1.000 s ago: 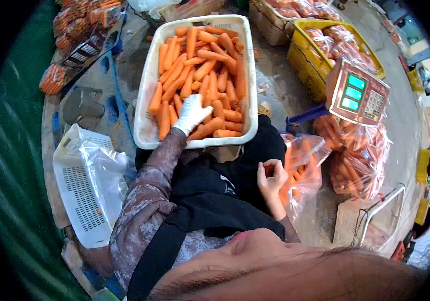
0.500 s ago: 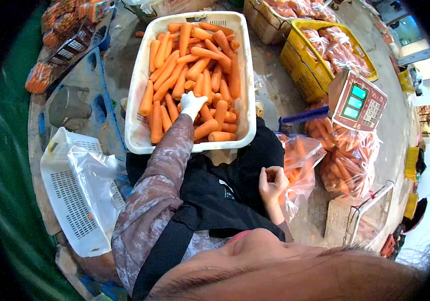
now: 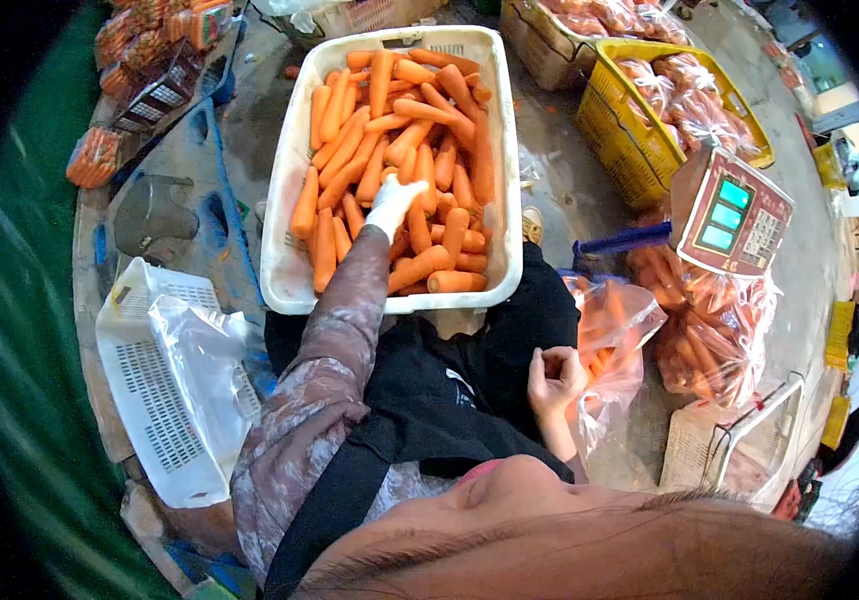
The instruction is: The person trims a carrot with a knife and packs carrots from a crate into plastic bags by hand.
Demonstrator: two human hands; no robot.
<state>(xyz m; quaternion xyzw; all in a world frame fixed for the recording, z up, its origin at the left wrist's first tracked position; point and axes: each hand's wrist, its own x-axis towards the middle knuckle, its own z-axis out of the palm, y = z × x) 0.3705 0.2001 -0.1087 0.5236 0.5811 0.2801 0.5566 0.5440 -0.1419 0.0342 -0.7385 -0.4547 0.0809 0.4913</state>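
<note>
A white tub point(image 3: 279, 240) full of loose orange carrots point(image 3: 344, 165) stands in front of my knees. My left hand point(image 3: 391, 207), in a white glove, lies on the carrots near the middle of the tub. Its thumb and fingers are apart, and no carrot shows in its grip. Beside my right thigh is my bare right hand point(image 3: 556, 378), its fingers curled in towards the thumb with nothing visible in them. Just behind it, a clear plastic bag point(image 3: 621, 335) holds carrots.
A scale display point(image 3: 734, 212) on a blue post rises at the right, near filled carrot bags point(image 3: 704, 345). Further back is a yellow crate point(image 3: 629, 125) of bagged goods. A white basket point(image 3: 164, 390) with plastic film lies at the left; a wire-handled basket point(image 3: 694, 440) sits lower right.
My left hand has moved slightly right and forward over the carrots, its fingers now more spread. A carrot near the tub's front right has shifted. My right hand keeps its curled shape.
</note>
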